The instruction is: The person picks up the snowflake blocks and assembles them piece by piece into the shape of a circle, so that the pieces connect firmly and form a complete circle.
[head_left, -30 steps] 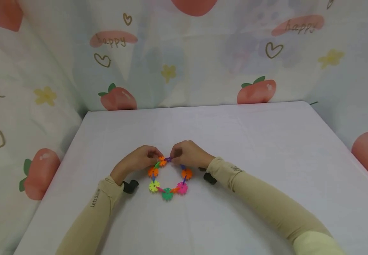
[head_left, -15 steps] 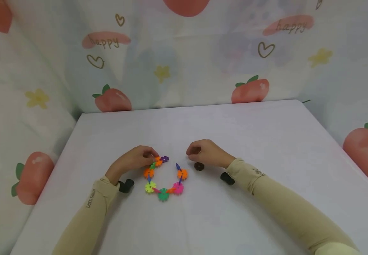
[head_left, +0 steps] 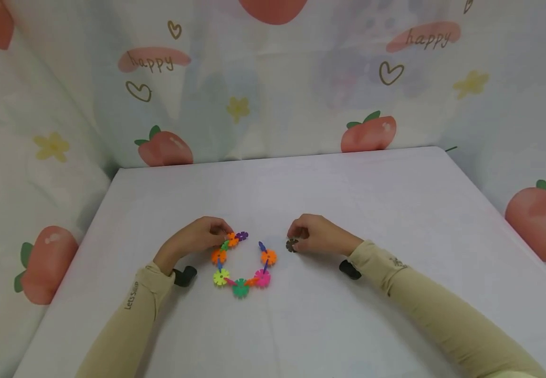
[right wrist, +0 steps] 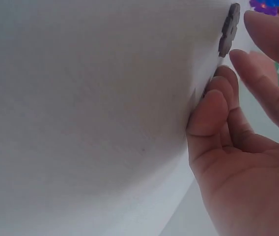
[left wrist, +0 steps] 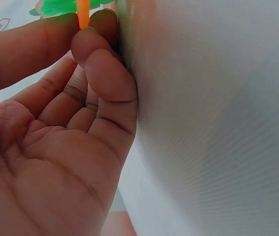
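Observation:
On the white table lies a curved chain point(head_left: 241, 287) of colourful notched plastic discs, its two ends apart at the far side. My left hand point(head_left: 197, 239) pinches an orange disc point(head_left: 232, 240) near the chain's left end between thumb and finger; the left wrist view shows it edge-on. Beyond that disc, a purple disc point(head_left: 242, 235) forms the end. A blue disc point(head_left: 261, 245) tips the right end. To the right, my right hand point(head_left: 322, 234) is at a loose brown disc point(right wrist: 229, 29). In the right wrist view, thumb and forefinger are spread beside it, with a visible gap.
Black wrist-worn pieces point(head_left: 185, 276) show below each wrist. A printed fabric backdrop point(head_left: 273, 105) stands behind the table and along its sides. The table's far edge point(head_left: 277, 158) runs along the backdrop.
My right hand has let go of the purple disc and moved right to the brown disc. The chain's far side now stands apart. My left hand keeps its pinch.

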### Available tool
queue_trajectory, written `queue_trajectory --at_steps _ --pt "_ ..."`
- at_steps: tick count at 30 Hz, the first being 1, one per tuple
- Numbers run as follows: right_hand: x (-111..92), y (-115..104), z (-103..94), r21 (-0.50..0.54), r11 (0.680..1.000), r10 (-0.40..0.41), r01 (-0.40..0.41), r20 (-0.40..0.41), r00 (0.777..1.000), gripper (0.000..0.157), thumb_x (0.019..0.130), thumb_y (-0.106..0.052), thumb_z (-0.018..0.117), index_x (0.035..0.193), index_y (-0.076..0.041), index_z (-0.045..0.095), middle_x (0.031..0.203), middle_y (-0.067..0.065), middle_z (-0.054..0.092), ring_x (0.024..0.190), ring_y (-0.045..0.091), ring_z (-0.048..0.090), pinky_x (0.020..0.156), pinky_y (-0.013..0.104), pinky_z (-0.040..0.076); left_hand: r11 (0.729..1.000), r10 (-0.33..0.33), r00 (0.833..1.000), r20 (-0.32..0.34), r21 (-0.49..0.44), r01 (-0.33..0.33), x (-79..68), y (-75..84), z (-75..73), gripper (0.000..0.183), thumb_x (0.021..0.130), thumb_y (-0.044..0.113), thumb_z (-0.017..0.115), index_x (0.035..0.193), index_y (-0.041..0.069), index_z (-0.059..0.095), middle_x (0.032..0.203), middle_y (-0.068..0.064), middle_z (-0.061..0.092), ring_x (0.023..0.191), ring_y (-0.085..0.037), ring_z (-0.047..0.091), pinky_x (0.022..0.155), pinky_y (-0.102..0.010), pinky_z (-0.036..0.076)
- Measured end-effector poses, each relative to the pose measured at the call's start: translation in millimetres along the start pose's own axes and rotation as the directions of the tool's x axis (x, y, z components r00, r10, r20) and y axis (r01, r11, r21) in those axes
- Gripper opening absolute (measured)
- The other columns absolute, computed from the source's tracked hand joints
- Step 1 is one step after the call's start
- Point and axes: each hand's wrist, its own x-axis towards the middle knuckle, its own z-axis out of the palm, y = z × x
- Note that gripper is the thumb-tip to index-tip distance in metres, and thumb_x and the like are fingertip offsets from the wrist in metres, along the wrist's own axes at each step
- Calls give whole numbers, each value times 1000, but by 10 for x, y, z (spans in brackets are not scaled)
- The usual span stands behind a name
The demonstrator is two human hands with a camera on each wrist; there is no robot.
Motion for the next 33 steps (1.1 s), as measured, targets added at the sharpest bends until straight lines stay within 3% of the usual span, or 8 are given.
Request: queue_trajectory --at_steps 6,12,19,26,33 --pt "1 4 33 -31 998 -51 50 -3 999 13 91 -1 75 102 -6 72 96 2 62 95 22 57 85 37 50 1000 12 1000 -6 -9 -13 -3 -14 -2 22 105 7 62 123 -2 71 103 -9 67 93 -23 58 85 -35 51" --pt "36 -4 46 0 998 -61 61 -8 998 12 94 4 73 98 -5 67 88 0 66 84 17 60 78 33 53 1000 6 1000 -8 -16 -6 -10 -16 4 22 105 7 62 122 -2 71 104 -9 66 94 -24 59 86 -36 52" --pt "99 -35 27 60 997 -41 41 -13 999 12 96 6 68 98 -3 75 90 0 72 82 17 62 75 33 54 1000 -5 1000 -19 14 5 1 -19 10 17 106 11 64 118 3 74 101 -6 66 93 -23 58 83 -34 50" --pt "182 -21 47 190 982 23 -18 -23 999 7 100 0 66 101 -2 73 82 4 67 65 16 61 65 30 52 1000 -3 1000 -22 27 3 8 -18 17 16 105 11 64 116 5 74 101 -6 67 95 -23 58 83 -34 50" --pt "259 -38 89 233 972 50 -41 -34 998 6 101 -1 67 103 -1 73 85 4 71 65 16 63 65 29 55 1000 5 1000 -20 22 -5 6 -26 18 16 106 11 64 117 4 73 100 -7 65 93 -23 58 81 -33 49"
